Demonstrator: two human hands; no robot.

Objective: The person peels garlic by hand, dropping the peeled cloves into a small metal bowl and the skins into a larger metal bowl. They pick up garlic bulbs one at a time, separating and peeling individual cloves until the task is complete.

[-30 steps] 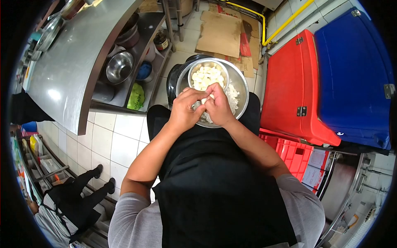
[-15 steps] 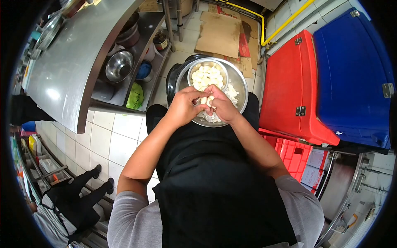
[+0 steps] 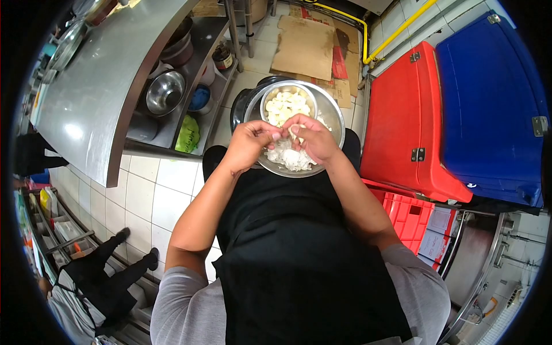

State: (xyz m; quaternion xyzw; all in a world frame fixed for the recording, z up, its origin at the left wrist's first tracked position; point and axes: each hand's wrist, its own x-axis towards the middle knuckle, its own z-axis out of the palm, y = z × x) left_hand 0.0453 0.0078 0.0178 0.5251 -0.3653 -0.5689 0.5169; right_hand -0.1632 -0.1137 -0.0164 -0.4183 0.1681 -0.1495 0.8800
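Note:
On my lap rests a large metal bowl (image 3: 339, 123) with papery white garlic skins (image 3: 290, 158) in its near part. Inside it, toward the far side, a smaller metal bowl (image 3: 313, 95) holds many pale peeled garlic cloves (image 3: 287, 107). Both hands hover over the skins, fingertips almost meeting. My left hand (image 3: 250, 145) is closed in a pinch of thumb and forefinger; whatever is between them is too small to make out. My right hand (image 3: 315, 141) has its fingers curled around a pale garlic clove, partly hidden by the thumb.
A steel table (image 3: 86, 86) stands at the left, with a metal bowl (image 3: 165, 92) and a green bag (image 3: 187, 134) on its lower shelf. Red (image 3: 402, 121) and blue (image 3: 489, 103) lidded boxes are on the right. Flattened cardboard (image 3: 305, 46) lies ahead. Another person (image 3: 98, 282) is at lower left.
My hands have drawn slightly apart and the fingers have shifted around the garlic. More of the skins below now shows. The other person's foot at lower left has moved.

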